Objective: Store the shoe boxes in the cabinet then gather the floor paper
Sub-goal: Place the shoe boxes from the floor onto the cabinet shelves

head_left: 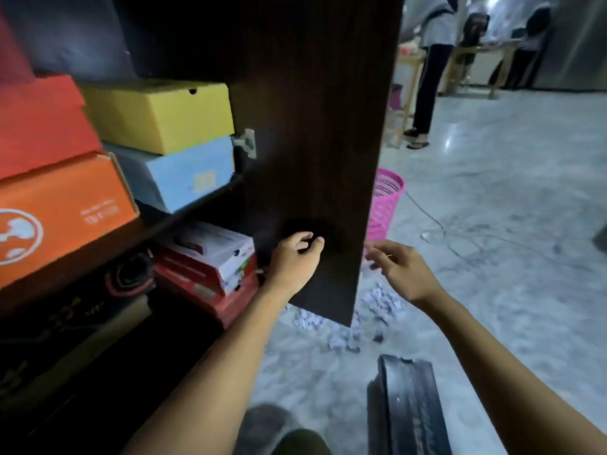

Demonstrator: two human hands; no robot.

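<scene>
Dark wood door stands open so the boxes can sit stacked on the shelves. Left hand curls shut against the door, holding nothing I can see. Right hand spreads open by its edge, maybe to swing it, and paper lies on the floor below.

Dark wooden cabinet shelf, left of frame: orange cardboard shoe box, light-blue shoe box. Bottom compartment: red-and-white shoe box. Grey marbled floor: crumpled white paper scraps centre, pink mesh basket, black box lower right.
</scene>
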